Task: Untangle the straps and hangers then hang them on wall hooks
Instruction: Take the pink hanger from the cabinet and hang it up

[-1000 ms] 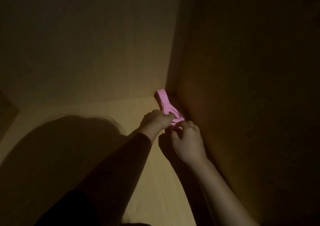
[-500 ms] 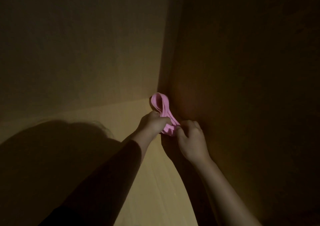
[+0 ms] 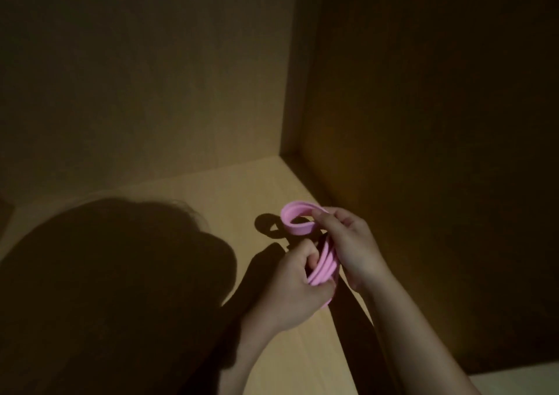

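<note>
Both grips, left hand (image 3: 290,291) and right hand (image 3: 354,243), pinch the pink strap (image 3: 295,229); now pulled off the corner (image 3: 284,155).

We count two hands, the left hand (image 3: 290,285) and the right hand (image 3: 351,243). Between them we count one pink strap (image 3: 298,217), a single coiled band. It shows one open loop at its upper end and several stacked turns lower down, whose number we cannot fix in the dim light. We count three wooden panels: one shelf floor (image 3: 211,192), one back panel (image 3: 151,77) and one side panel (image 3: 423,152).
</note>
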Motion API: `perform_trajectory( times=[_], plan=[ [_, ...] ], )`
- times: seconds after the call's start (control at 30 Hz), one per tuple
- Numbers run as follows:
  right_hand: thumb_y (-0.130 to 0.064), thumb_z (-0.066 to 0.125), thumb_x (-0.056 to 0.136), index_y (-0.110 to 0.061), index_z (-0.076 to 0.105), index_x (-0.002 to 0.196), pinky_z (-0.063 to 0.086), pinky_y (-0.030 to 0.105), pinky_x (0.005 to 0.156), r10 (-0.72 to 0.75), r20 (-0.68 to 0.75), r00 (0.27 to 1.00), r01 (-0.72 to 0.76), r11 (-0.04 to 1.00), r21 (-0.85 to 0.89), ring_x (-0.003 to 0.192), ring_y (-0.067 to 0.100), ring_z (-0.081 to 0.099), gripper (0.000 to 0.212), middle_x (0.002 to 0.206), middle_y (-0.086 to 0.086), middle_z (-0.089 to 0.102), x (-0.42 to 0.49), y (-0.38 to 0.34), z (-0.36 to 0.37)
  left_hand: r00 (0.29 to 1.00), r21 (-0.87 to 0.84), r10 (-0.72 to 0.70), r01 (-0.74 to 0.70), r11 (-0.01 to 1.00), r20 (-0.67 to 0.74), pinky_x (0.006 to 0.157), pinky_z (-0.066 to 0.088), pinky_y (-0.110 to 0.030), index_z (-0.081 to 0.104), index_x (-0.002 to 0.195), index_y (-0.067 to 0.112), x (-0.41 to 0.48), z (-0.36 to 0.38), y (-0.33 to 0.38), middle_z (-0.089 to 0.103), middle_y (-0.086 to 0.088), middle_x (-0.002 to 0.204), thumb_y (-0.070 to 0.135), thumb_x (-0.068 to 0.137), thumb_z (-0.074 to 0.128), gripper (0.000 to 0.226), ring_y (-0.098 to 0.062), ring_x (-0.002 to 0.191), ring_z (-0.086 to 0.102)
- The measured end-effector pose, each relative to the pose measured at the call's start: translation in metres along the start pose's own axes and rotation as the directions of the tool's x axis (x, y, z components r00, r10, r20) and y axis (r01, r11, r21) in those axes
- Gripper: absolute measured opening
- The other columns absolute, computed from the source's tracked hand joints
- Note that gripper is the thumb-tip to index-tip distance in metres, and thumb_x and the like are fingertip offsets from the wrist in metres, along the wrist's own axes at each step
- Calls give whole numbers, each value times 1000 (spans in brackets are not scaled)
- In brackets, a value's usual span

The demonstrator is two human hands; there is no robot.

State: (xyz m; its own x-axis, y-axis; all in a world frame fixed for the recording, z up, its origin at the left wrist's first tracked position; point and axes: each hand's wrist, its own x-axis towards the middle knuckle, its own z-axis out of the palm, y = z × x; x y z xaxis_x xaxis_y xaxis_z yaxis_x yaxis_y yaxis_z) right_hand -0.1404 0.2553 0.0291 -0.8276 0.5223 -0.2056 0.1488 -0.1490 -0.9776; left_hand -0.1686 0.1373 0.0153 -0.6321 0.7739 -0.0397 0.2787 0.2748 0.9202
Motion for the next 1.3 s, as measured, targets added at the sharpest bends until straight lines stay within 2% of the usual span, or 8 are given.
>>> perform_trajectory(
  times=[0.13, 0.27, 0.4, 0.57, 0.83, 1.0, 1.13, 1.3],
  plan=[
    [-25, 56, 88, -20, 65, 92, 45, 14, 52, -171, -175, 970, 159, 984, -84, 57, 0, 60, 11, 69, -12, 66, -21, 8, -13, 999, -75, -45, 47, 996, 30, 56, 39, -6, 44, 86, 27, -9, 12, -4, 51, 12, 83, 29, 75, 73, 31, 9, 68, 52],
    [-23, 55, 88, -15, 66, 93, 49, 17, 57, -158, -155, 975, 154, 987, -37, 62, 6, 63, 14, 69, -9, 68, -42, 10, -25, 985, -173, -145, 158, 972, 89, 90, 44, -25, 38, 124, 38, -13, 23, -10, 48, 11, 123, 61, 58, 67, 76, -6, 112, 48],
    [-29, 59, 84, -16, 67, 94, 53, 28, 60, -90, -57, 994, 91, 996, 16, 62, 19, 65, 18, 74, 4, 68, -73, 11, -39, 953, -470, -302, 273, 839, 14, 84, 51, -30, 53, 118, 26, -16, 35, 9, 64, 4, 109, 76, 56, 62, 80, -10, 97, 62],
    [-35, 62, 74, -20, 67, 91, 55, 24, 61, -86, -42, 995, 86, 996, 16, 63, 19, 66, 23, 75, 1, 71, -118, 14, -67, 941, -539, -331, 242, 807, -72, 69, 52, -28, 66, 97, 22, -25, 59, 38, 72, -3, 90, 46, 83, 55, 31, -19, 84, 68],
    [-10, 61, 85, -20, 70, 95, 52, 22, 72, -132, -225, 965, 100, 984, -148, 80, 13, 66, 17, 86, 0, 71, -211, 46, -129, 976, -515, -191, 219, 829, 107, 74, 55, -36, 67, 83, 17, -89, 135, 71, 69, -6, 76, 24, 81, 64, 8, -22, 78, 67],
    [-16, 62, 83, -18, 60, 111, 45, 17, 78, -154, -431, 889, -36, 915, -401, 93, 10, 58, 28, 106, 0, 61, -275, 75, -179, 968, -440, -109, 201, 875, 225, 52, 52, -16, 63, 92, 6, -128, 200, 100, 66, -6, 75, 9, 78, 69, 16, -4, 59, 63],
    [-16, 66, 79, -13, 49, 73, 35, 12, 49, -234, -647, 726, -52, 919, -391, 53, 4, 42, 18, 67, 1, 49, -324, 84, -206, 970, -435, -62, 162, 886, 236, 48, 48, -13, 61, 88, 4, -156, 253, 113, 65, -7, 75, 0, 76, 69, 15, -3, 55, 63],
    [-9, 54, 86, 6, 58, 68, 34, 26, 55, -115, -634, 765, -28, 977, -211, 56, 8, 42, 24, 59, 7, 50, -374, 102, -242, 969, -351, -28, 117, 929, 247, 69, 56, -27, 64, 84, 20, -180, 317, 121, 68, -7, 89, 12, 73, 74, 17, -18, 81, 65]
  ],
)
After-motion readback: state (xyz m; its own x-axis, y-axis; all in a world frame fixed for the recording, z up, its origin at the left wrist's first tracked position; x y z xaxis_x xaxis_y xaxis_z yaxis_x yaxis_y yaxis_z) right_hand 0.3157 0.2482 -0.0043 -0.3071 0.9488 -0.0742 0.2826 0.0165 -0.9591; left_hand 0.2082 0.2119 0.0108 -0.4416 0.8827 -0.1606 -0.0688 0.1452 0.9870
